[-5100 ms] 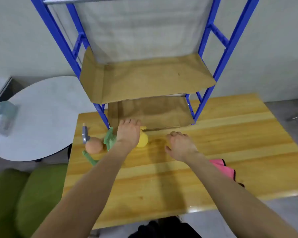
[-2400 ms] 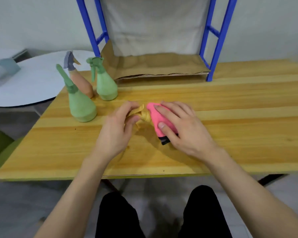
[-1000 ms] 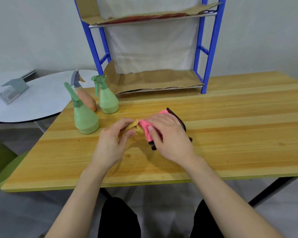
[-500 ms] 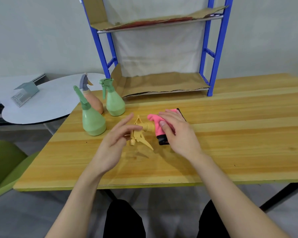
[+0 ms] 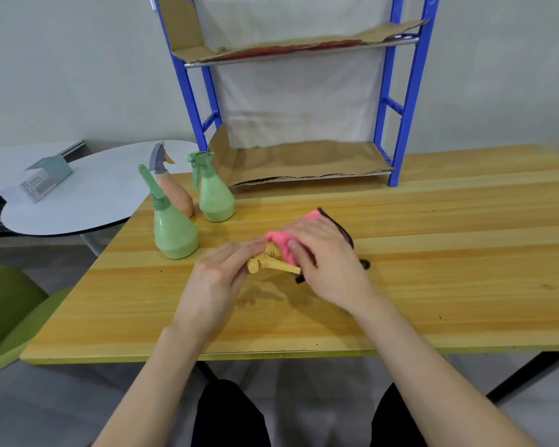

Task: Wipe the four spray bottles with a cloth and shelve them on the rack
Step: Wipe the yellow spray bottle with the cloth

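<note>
The only writing in sight is on a small grey stand on the round white table at the left, and it is too small to read. The bottles are opaque, so what they contain cannot be told.

The yellow spray bottle lies on its side on the wooden worktop, in front of the person. The left hand pinches its trigger head between narrow fingers. The right hand curls its fingers over the pink cloth, which covers the bottle's body.

Three bottles stand upright near the worktop's left edge: the nearer green spray bottle, the farther green spray bottle, and between and behind them the peach spray bottle with a grey head.

The blue rack stands at the back of the worktop, with both shelves lined with cardboard.
</note>
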Demonstrator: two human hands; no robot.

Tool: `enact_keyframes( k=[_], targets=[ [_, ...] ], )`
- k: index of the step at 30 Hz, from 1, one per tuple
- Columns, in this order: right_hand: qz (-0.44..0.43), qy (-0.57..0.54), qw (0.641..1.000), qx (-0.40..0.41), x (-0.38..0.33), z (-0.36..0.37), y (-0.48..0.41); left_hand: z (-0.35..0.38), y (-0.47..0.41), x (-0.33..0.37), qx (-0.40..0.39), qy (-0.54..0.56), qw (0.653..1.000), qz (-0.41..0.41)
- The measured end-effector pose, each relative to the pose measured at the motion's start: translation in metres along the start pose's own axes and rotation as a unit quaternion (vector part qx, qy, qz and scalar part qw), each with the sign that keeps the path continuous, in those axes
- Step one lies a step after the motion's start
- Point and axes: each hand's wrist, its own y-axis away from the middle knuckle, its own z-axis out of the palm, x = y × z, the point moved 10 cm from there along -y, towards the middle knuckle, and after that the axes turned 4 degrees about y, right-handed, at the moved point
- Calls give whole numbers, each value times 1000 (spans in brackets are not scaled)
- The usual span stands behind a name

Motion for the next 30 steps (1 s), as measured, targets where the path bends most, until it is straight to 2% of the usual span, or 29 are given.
enact_keyframes(
  k=[1,2,5,6,7,9,10,11,13,14,15,17,18,19,20,22,23,25,27,29,30],
  targets=[
    [-32,19,999,-15,-3,5,2,-1,2,-5,6,1,1000,-11],
    [-27,23,999,-15,5,5,2,-2,4,-8,9,3,1000,-22],
    [132,-2,990,55,41,-18,4,0,9,-14,19,4,999,-51],
    [135,4,989,62,35,-18,4,0,9,-16,21,9,998,-61],
    [101,18,994,49,16,-13,3,0,10,-19,24,18,997,-72],
    [-29,48,998,15,-19,5,12,-2,11,-24,28,31,996,-85],
    [-48,48,998,15,-17,5,12,-2,11,-24,25,33,995,-85],
    [-18,39,999,30,-4,0,10,-1,11,-22,23,34,996,-84],
    [111,13,991,77,26,-15,7,1,8,-18,26,33,996,-82],
    [132,23,987,85,25,-16,7,1,6,-18,30,33,995,-87],
    [112,43,990,72,11,-12,5,0,5,-19,32,36,994,-94],
    [-2,77,997,25,-21,3,9,-1,4,-24,33,43,992,-113],
    [-24,69,997,23,-21,2,12,-2,5,-25,28,47,991,-119],
    [7,51,998,31,-7,-4,13,-2,6,-27,26,48,990,-127],
    [84,19,995,58,18,-14,14,-4,7,-29,29,41,989,-139],
    [282,-13,953,108,77,-28,28,-7,10,-37,36,14,983,-179],
    [319,-16,941,114,85,-31,32,-5,11,-40,30,11,980,-195],
    [253,-12,961,108,60,-26,26,5,7,-39,10,51,974,-218],
    [115,35,990,79,10,-17,15,12,2,-35,21,106,965,-239],
    [2,87,996,33,-24,-1,17,8,-2,-36,58,137,955,-257],
    [-24,92,995,26,-27,1,20,6,-2,-39,68,148,949,-271]
  ],
)
